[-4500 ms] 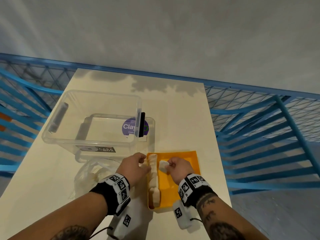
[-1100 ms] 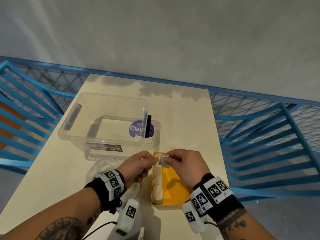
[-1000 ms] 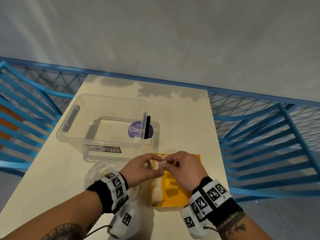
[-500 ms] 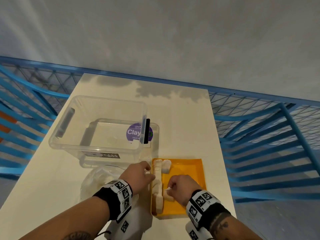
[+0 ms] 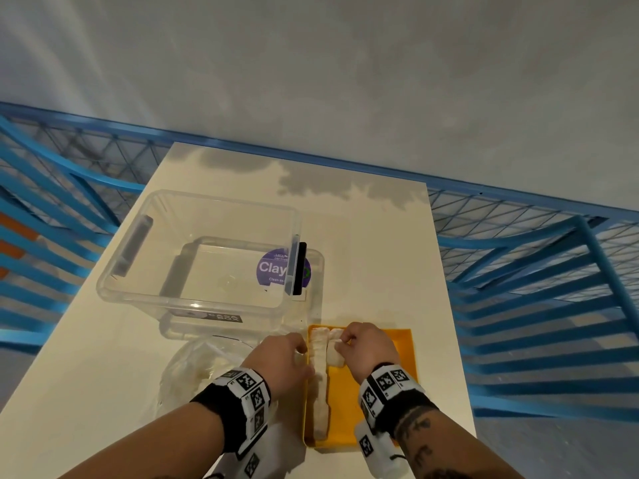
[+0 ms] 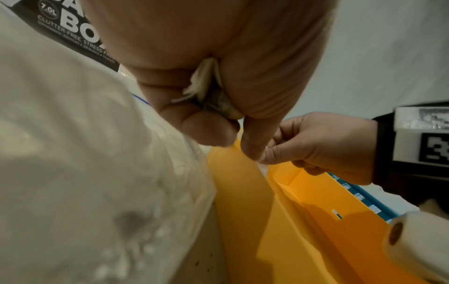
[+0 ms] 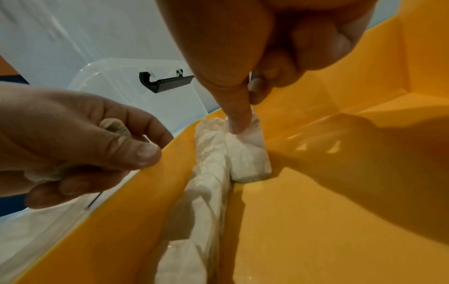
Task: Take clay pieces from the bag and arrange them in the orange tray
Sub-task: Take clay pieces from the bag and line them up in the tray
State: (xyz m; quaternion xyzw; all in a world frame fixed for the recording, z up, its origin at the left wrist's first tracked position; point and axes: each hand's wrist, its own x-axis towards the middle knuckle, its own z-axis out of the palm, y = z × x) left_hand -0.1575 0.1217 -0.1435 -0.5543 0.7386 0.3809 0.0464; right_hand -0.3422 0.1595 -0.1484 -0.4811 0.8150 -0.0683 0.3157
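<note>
The orange tray (image 5: 380, 402) lies at the table's near right. A row of white clay pieces (image 5: 320, 385) runs along its left wall. Beside the row's far end sits another clay piece (image 7: 248, 153). My right hand (image 5: 342, 340) pinches the top of this piece with thumb and curled fingers. My left hand (image 5: 300, 350) rests against the tray's left rim, its fingers curled round a crumpled whitish scrap (image 6: 201, 86). The clear plastic bag (image 5: 204, 368) lies left of the tray, partly under my left wrist.
A clear storage box (image 5: 193, 257) with a purple "Clay" label stands just beyond the bag and tray. Its black latch (image 7: 167, 81) faces the tray. Blue metal railings (image 5: 536, 305) flank the table on both sides. Bare tabletop lies beyond the tray.
A second ago both hands held a piece above the tray. The right hand then went down into the tray and has now moved to its far end with a piece. The left hand stays at the rim.
</note>
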